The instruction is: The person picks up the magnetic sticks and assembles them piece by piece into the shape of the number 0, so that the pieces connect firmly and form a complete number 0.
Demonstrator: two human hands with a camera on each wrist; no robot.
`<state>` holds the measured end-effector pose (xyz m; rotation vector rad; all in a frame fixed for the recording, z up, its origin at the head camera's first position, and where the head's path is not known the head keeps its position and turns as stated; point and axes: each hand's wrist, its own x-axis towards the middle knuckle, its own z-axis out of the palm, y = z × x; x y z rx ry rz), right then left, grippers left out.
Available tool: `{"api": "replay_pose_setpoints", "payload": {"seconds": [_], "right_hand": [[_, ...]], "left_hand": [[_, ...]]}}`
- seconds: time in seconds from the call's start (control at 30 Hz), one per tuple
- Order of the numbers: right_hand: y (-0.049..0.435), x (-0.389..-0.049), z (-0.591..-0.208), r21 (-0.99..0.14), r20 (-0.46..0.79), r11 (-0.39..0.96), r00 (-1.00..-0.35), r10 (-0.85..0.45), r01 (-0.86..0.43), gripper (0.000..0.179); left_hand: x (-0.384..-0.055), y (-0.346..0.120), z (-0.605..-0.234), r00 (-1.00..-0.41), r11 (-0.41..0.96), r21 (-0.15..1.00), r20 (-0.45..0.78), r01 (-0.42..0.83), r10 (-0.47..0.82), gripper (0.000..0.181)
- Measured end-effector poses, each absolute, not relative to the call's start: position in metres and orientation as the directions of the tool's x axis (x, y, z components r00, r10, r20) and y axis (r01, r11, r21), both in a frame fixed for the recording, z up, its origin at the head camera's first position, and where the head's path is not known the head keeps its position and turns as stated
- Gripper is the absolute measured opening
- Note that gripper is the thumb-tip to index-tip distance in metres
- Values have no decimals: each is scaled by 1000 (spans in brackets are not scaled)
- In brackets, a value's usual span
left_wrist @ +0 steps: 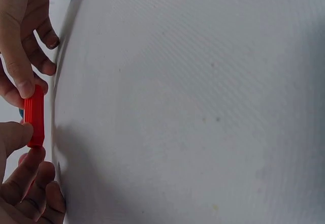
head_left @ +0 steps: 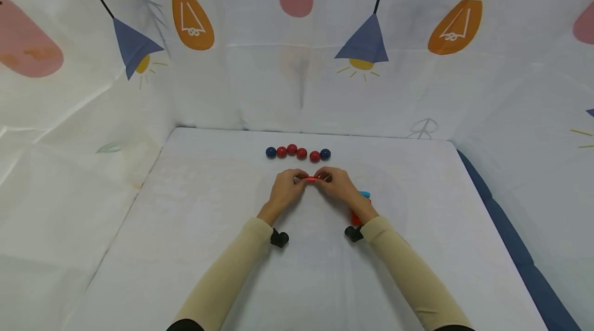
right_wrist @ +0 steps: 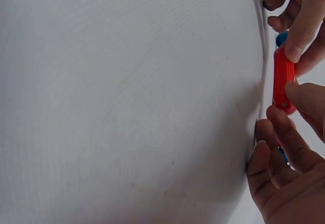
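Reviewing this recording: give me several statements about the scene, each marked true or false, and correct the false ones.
1. The left hand and right hand both pinch a short, ridged red bar. True.
2. Dark blue round balls sit at both ends of the row of six small balls. True.
3. Only two balls in the row are red. False: four are.
4. A light blue, rounded piece shows near the right hand. True.
5. The row lies nearer the person than the hands. False: it lies beyond them.
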<state>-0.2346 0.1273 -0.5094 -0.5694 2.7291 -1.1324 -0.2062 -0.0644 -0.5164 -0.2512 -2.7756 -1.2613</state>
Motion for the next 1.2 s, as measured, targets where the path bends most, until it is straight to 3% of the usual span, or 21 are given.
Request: {"api": "replay_pose_setpoints", "payload": {"seconds": [1.2], "right_hand": [[119,-241,-516,-700,9,655,-920,-392,-286,18]], "left_hand": [[-211,-67,-525,-993,666,736,106,119,60,18]]}}
